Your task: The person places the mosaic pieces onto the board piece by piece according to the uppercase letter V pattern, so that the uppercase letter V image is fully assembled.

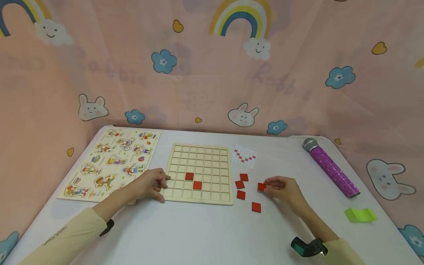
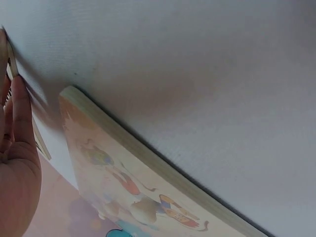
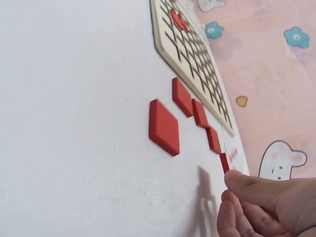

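My right hand (image 1: 285, 191) pinches a red square tile (image 1: 261, 187) between thumb and fingertips, raised over the table in the right wrist view. My left hand (image 1: 149, 185) holds the left edge of a pale wooden grid board (image 1: 213, 173), thumb by the near corner and a finger higher up. Two red tiles sit in the grid, one tile (image 1: 189, 176) up and left of the other tile (image 1: 197, 185). Several loose red tiles (image 1: 256, 207) lie between the board and my right hand.
A small pattern card (image 1: 244, 156) with red squares lies beyond the loose tiles. A picture board (image 1: 112, 162) stands left, partly behind my left forearm. A glittery purple microphone (image 1: 331, 167) and a bright green curved piece (image 1: 360, 215) lie on the right.
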`<control>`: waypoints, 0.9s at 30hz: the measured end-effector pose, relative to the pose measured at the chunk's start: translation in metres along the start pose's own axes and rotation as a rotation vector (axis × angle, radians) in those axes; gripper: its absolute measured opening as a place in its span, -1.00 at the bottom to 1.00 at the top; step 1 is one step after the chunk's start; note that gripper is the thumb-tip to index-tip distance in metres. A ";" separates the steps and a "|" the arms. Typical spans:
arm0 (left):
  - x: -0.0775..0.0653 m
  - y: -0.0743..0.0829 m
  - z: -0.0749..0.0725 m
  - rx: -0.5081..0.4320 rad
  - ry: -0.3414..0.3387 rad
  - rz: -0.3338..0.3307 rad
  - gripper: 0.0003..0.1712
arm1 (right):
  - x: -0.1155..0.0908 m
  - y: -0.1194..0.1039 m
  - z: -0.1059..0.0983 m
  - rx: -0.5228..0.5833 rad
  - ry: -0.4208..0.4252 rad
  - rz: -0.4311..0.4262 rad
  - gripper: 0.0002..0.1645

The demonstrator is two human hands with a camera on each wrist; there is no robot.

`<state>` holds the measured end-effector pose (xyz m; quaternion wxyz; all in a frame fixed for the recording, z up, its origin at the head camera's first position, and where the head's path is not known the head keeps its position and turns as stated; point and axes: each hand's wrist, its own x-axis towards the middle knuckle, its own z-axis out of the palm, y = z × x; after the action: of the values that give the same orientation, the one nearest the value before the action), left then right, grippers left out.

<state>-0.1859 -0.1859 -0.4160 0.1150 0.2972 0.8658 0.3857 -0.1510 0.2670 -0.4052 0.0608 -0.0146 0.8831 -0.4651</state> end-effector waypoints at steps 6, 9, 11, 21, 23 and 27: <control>0.000 0.002 -0.001 -0.022 -0.001 -0.010 -0.61 | 0.002 -0.018 0.003 0.034 -0.008 0.094 -0.53; -0.001 0.002 -0.001 -0.031 -0.002 -0.013 -0.62 | 0.005 -0.023 0.006 0.052 -0.006 0.115 -0.53; -0.001 0.001 0.000 -0.028 0.001 -0.011 -0.61 | 0.007 -0.025 0.009 0.091 -0.006 0.128 -0.52; -0.001 0.000 0.002 -0.020 0.009 -0.021 -0.61 | 0.023 -0.036 0.030 0.222 -0.009 0.151 -0.51; -0.001 0.000 0.002 -0.024 0.012 -0.023 -0.61 | 0.027 -0.038 0.034 0.249 -0.011 0.147 -0.49; 0.000 0.000 0.002 -0.027 0.014 -0.020 -0.61 | 0.033 -0.043 0.044 0.289 -0.011 0.135 -0.50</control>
<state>-0.1849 -0.1845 -0.4170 0.1167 0.2840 0.8643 0.3983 -0.1795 0.2036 -0.3977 0.0983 0.0512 0.8054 -0.5822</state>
